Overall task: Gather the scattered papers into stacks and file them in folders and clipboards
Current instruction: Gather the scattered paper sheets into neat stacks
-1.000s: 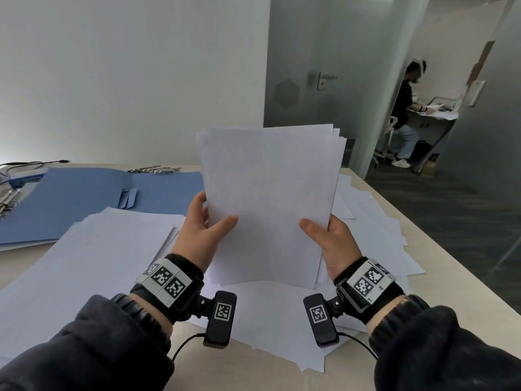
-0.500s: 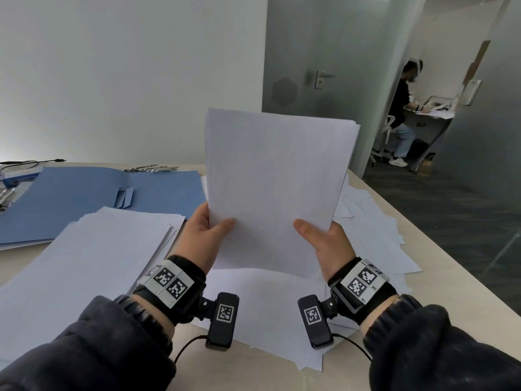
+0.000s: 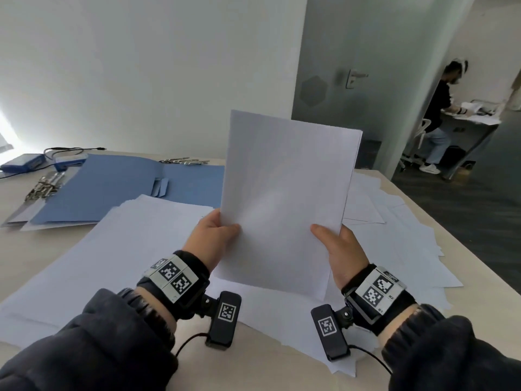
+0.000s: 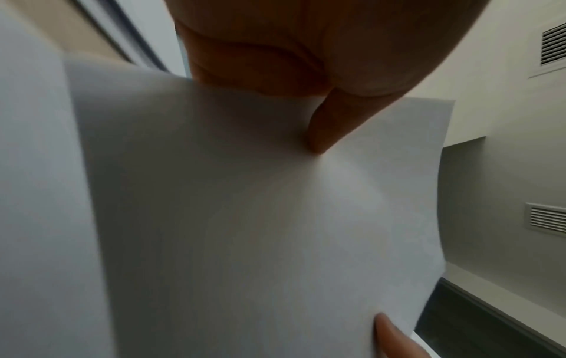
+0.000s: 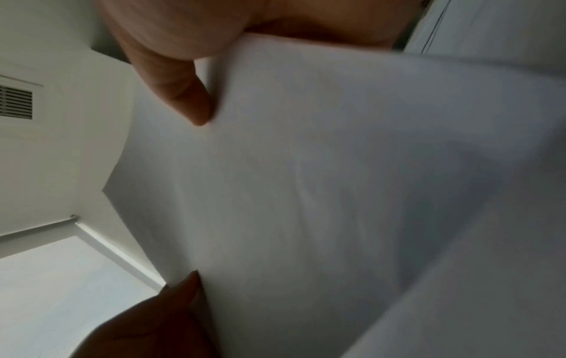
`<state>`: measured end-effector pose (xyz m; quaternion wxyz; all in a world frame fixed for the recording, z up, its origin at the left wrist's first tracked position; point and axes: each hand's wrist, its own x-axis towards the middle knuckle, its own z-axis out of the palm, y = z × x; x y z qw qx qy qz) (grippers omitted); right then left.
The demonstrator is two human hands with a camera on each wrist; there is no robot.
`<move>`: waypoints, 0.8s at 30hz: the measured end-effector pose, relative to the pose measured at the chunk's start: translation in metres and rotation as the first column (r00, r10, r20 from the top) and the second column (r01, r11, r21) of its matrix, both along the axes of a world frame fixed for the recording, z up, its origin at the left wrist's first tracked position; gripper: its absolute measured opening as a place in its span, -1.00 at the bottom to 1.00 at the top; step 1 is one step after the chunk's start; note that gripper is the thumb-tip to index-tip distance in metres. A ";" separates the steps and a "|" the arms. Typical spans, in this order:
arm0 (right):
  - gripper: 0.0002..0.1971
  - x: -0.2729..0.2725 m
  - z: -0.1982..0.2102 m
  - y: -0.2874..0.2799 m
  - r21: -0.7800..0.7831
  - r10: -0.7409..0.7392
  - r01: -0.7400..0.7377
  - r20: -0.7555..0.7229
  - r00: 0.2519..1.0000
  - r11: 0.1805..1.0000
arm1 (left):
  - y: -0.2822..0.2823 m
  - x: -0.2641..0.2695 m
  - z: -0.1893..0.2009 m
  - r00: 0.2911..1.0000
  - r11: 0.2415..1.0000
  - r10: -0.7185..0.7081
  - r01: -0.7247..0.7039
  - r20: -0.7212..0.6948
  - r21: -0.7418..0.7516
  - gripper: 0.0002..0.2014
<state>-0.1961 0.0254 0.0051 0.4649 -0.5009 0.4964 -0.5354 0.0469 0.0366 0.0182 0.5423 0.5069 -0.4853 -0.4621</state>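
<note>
Head view showed the left hand (image 3: 212,238) and right hand (image 3: 341,249) each gripping a side edge of the paper stack (image 3: 284,198), thumbs pressed on its front, held upright above the loose sheets (image 3: 400,241) on the table (image 3: 473,292). A second earlier its top edges had fanned unevenly; now they lined up almost flush, and the stack sat a little higher. Squaring looked nearly finished, so filing in the open blue folder (image 3: 112,187) at left seemed next.
</note>
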 end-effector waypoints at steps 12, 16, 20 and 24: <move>-0.88 0.176 -0.023 -0.006 0.342 0.480 -0.439 -0.042 0.876 0.831 | 0.028 0.210 0.000 0.762 0.867 0.218 -0.438 0.610 0.237 -0.57; -0.86 0.218 -0.030 -0.001 0.391 0.550 -0.514 0.026 0.835 0.763 | 0.042 0.246 -0.006 0.716 0.827 0.240 -0.505 0.656 0.248 -0.52; -0.88 0.227 -0.029 0.002 0.409 0.542 -0.516 0.062 0.838 0.752 | 0.045 0.257 -0.012 0.715 0.813 0.286 -0.534 0.638 0.233 -0.49; -0.78 0.205 -0.026 -0.001 0.399 0.477 -0.455 0.049 0.878 0.796 | 0.039 0.234 -0.008 0.691 0.866 0.357 -0.498 0.628 0.055 -0.57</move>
